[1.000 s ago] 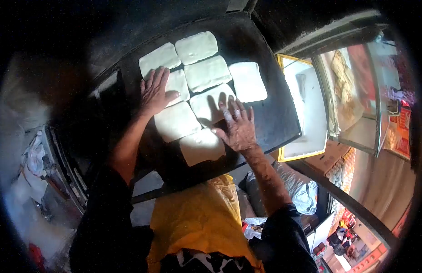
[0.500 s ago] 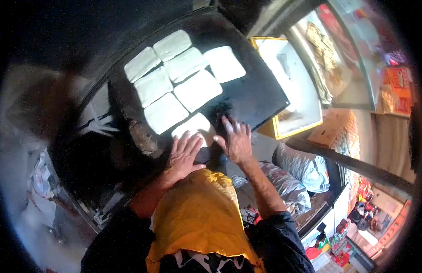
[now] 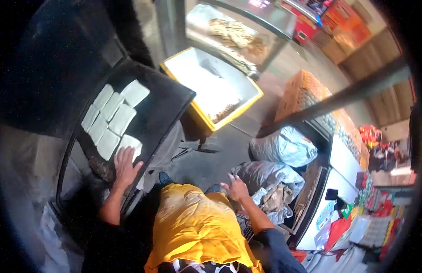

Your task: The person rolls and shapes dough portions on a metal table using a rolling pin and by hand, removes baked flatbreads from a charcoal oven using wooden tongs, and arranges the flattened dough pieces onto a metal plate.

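Several flat white rectangular pieces of dough [image 3: 112, 104] lie in close rows on a dark slab [image 3: 161, 91] at the left. My left hand [image 3: 124, 169] has its fingers spread over the near edge of the dough piece closest to me [image 3: 131, 144], seemingly touching it. Off the slab, my right hand [image 3: 237, 188] hangs in the air with thumb and fingers apart and nothing visible in it. Nearest to it is a grey plastic sack [image 3: 267, 175].
Beyond the slab stands a white box with a yellow rim [image 3: 211, 126]. At the right are a second stuffed sack [image 3: 283, 145], a white counter [image 3: 313, 223] carrying coloured packets, and orange crates [image 3: 292, 93]. A slanting metal bar [image 3: 338, 102] crosses there. My yellow apron [image 3: 199, 223] fills the lower middle.
The view has swung right, so the slab now sits farther left. My right hand has moved away from the slab toward the sacks. My left hand stays at the nearest dough piece.
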Motion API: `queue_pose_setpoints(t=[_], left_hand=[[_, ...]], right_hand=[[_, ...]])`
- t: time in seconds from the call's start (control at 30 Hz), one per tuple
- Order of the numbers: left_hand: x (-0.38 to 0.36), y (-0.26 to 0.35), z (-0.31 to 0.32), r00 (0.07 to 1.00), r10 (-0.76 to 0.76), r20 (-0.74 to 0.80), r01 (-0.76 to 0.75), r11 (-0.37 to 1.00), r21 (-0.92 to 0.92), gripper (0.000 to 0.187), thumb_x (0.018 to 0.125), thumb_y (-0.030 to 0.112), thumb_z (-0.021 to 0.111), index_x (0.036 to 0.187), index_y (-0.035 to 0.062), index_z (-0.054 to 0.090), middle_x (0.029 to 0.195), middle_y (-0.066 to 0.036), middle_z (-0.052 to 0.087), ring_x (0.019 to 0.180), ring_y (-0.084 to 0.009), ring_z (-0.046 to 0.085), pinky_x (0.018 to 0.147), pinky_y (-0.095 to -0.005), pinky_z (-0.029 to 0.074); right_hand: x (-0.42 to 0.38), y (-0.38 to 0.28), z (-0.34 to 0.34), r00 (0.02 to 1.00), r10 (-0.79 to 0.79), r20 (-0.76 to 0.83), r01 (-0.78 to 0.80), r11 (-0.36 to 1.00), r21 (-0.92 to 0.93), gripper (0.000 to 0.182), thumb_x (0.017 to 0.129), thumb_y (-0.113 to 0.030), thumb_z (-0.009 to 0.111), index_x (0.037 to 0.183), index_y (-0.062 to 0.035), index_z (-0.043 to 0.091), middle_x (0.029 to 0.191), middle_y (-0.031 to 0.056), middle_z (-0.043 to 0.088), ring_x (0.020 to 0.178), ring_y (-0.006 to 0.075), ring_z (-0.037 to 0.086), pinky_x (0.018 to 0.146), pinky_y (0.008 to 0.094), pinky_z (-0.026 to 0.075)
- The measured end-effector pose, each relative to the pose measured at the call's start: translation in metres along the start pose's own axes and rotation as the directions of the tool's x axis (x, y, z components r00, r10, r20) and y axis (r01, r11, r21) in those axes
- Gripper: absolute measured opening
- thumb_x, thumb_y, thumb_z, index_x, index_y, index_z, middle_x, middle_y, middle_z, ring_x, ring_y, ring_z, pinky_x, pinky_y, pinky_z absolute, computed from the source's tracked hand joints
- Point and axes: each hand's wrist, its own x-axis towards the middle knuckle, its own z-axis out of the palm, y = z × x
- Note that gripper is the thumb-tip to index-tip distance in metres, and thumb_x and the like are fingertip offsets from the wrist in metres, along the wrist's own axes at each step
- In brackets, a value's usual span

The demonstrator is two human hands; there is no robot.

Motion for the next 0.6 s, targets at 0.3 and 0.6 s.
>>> queue_pose_setpoints(t=[0.3, 0.6], left_hand=[[-0.035, 0.168, 0.063, 0.954, 0.205, 0.221, 0.008, 0.715, -0.699, 0.046, 0.095, 0.011, 0.064, 0.138, 0.0013, 0.053, 0.114, -0.014, 0.069, 0.101, -0.0203, 0.067, 0.093, -0.0335, 0.051], [0.011, 0.150, 0.197, 0.776, 0.091, 0.625, 0.602, 0.190, -0.775, 0.041, 0.099, 0.013, 0.058, 0.138, 0.0003, 0.048, 0.102, -0.009, 0.068, 0.084, -0.0141, 0.064, 0.072, -0.0261, 0.050]], right_hand=[[-0.045, 0.168, 0.060, 0.983, 0.124, 0.132, -0.148, 0.972, 0.184, 0.061, 0.092, -0.046, 0.062, 0.131, 0.0020, 0.057, 0.116, 0.0272, 0.067, 0.114, 0.0435, 0.061, 0.099, 0.0424, 0.048], [-0.032, 0.193, 0.020, 0.953, 0.303, -0.018, -0.271, 0.873, 0.405, 0.058, 0.092, -0.046, 0.060, 0.128, 0.0003, 0.059, 0.120, 0.0254, 0.066, 0.112, 0.0399, 0.063, 0.095, 0.0460, 0.049]])
